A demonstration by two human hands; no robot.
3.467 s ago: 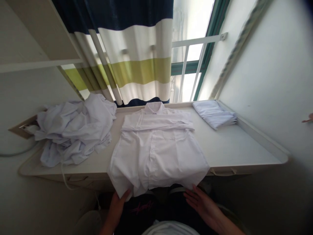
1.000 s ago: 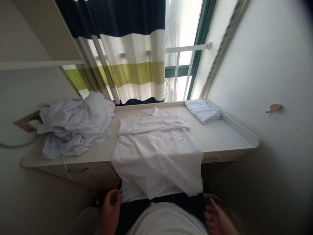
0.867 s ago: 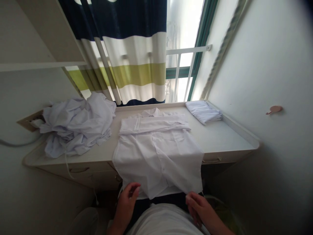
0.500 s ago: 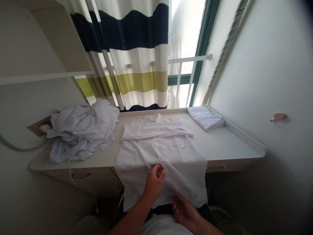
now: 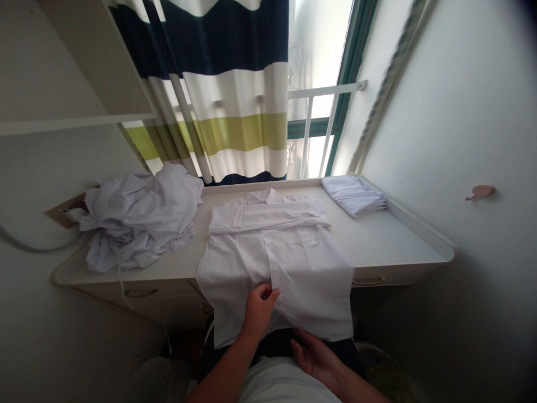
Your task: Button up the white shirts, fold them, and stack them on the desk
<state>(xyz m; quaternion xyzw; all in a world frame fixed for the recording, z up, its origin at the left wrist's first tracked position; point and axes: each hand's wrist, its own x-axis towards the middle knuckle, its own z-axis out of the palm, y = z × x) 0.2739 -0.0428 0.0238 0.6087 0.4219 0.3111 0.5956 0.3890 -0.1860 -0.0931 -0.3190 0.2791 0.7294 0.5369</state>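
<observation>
A white button-front shirt point(image 5: 312, 285) lies front up, its upper part folded in a band across the table and its lower part hanging over the front edge. My left hand point(image 5: 260, 305) is closed in a pinch on the shirt's front placket, below the table edge. Lower and to the right, my right hand point(image 5: 314, 354) is by the shirt's bottom hem, palm turned inward. Its fingers are loosely bent and apart, the index fingertip close to the hem; whether it touches the cloth I cannot tell.
A crumpled heap of white clothes point(image 5: 142, 218) sits on the table's left side. A folded white garment point(image 5: 354, 195) lies at the back right of the white table point(image 5: 403, 238). Drawer handles point(image 5: 369, 280) project from its front. A cord point(image 5: 122, 288) hangs at left.
The view has tilted slightly downward. My left hand has shifted a little left with the pinched placket. The hem has drawn up slightly, and my right hand stays near it.
</observation>
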